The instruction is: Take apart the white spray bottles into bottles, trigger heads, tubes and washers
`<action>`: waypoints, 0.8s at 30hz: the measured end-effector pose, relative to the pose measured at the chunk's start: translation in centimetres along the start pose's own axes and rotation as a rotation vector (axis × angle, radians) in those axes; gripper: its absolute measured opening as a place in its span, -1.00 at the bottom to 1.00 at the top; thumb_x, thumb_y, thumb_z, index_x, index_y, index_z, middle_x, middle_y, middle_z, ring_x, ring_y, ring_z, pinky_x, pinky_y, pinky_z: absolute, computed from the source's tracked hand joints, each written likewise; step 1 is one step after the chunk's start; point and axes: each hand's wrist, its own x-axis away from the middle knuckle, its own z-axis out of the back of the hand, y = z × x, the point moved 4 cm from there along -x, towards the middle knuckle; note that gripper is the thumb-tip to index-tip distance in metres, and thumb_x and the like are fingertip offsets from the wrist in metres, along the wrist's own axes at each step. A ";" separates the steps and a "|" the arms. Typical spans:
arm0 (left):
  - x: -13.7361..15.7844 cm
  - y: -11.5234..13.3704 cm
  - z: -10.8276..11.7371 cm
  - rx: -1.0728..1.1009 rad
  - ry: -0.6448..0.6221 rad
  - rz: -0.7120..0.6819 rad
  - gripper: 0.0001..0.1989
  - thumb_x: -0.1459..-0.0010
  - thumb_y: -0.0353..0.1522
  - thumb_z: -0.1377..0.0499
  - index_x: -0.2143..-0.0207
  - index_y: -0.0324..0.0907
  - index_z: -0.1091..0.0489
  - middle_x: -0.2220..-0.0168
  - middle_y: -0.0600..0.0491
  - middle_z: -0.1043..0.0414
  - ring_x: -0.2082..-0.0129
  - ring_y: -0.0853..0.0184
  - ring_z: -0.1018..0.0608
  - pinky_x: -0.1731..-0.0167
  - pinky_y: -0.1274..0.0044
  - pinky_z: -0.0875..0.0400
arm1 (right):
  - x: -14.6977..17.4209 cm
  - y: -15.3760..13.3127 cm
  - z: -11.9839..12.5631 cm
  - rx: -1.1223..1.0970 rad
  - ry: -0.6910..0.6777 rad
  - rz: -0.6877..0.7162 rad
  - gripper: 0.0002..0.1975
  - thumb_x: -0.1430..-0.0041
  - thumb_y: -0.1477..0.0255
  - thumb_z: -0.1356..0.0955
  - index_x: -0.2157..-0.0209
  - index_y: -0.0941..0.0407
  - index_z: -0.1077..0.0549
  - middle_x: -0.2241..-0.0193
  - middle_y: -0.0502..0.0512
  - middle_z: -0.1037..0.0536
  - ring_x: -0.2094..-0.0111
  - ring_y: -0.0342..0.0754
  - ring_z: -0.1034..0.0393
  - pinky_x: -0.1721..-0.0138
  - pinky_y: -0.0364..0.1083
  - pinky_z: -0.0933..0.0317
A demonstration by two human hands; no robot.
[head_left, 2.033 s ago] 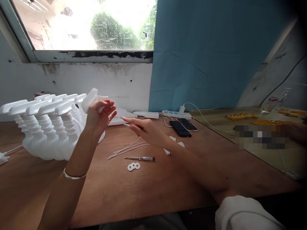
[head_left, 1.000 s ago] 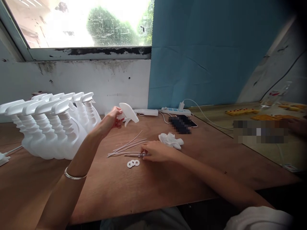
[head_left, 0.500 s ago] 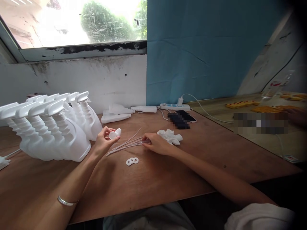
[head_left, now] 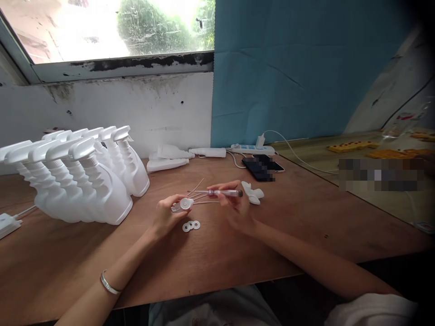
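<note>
Between the fingers of my left hand [head_left: 168, 212] is a white plastic spray nozzle part [head_left: 185, 204], its round opening facing up toward me. My right hand [head_left: 236, 208] is closed around a clear-handled screwdriver [head_left: 227, 193], whose thin shaft points left above the table, just past the nozzle part. Thin plastic tubes [head_left: 200, 196] lie on the table behind and between my hands. In front of them rest several white ring washers [head_left: 191, 226], partly overlapping. More white plastic parts [head_left: 253, 194] sit beyond my right hand, which partly hides them.
White spray bottles [head_left: 112, 194] stand in rows at the left. Empty-looking white bottles [head_left: 168, 163] lie near the wall. Phones [head_left: 261, 167] and a power strip [head_left: 268, 149] with cables are at the back. Yellow items [head_left: 353, 146] lie on another table at right.
My right hand has lifted the screwdriver off the tubes and turned it to point left. My left hand has moved right and toward me, turning the nozzle part's opening upward.
</note>
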 end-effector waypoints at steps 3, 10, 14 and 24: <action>0.2 -0.1 -0.6 -0.044 -0.046 -0.001 -0.76 0.04 -0.32 -0.19 0.26 -0.17 -0.40 0.28 0.03 -0.48 0.30 0.29 -0.49 0.28 0.51 -0.35 | 0.9 -0.4 -0.6 0.151 -0.148 0.173 -0.87 -0.13 0.51 -0.24 0.27 0.06 -0.17 0.25 0.11 -0.50 0.24 -0.06 -0.45 0.27 -0.01 -0.37; 0.4 0.4 -1.2 -0.216 -0.087 -0.087 -0.76 0.01 -0.28 -0.19 0.25 -0.16 -0.39 0.28 0.00 -0.47 0.28 0.25 -0.48 0.28 0.47 -0.33 | 2.2 1.0 -1.6 0.366 -0.387 0.325 -0.82 -0.08 0.54 -0.24 0.26 0.05 -0.17 0.24 0.17 -0.53 0.20 -0.06 -0.45 0.26 -0.05 -0.37; 0.5 0.5 -1.4 -0.256 -0.124 -0.083 -0.78 0.00 -0.28 -0.18 0.28 -0.17 -0.38 0.31 0.01 -0.48 0.29 0.25 -0.48 0.29 0.48 -0.32 | 2.8 1.4 -2.4 0.434 -0.538 0.432 -0.85 -0.06 0.57 -0.25 0.32 0.06 -0.22 0.23 0.17 -0.53 0.15 -0.05 -0.43 0.20 -0.04 -0.36; 0.5 0.3 -1.6 -0.305 -0.096 -0.086 -0.81 0.03 -0.31 -0.19 0.32 -0.19 -0.36 0.34 -0.01 -0.47 0.34 0.25 -0.48 0.35 0.50 -0.30 | 2.8 1.9 -2.6 0.441 -0.655 0.378 -0.92 -0.08 0.46 -0.27 0.48 0.06 -0.29 0.28 0.14 -0.55 0.26 -0.02 -0.47 0.23 -0.04 -0.37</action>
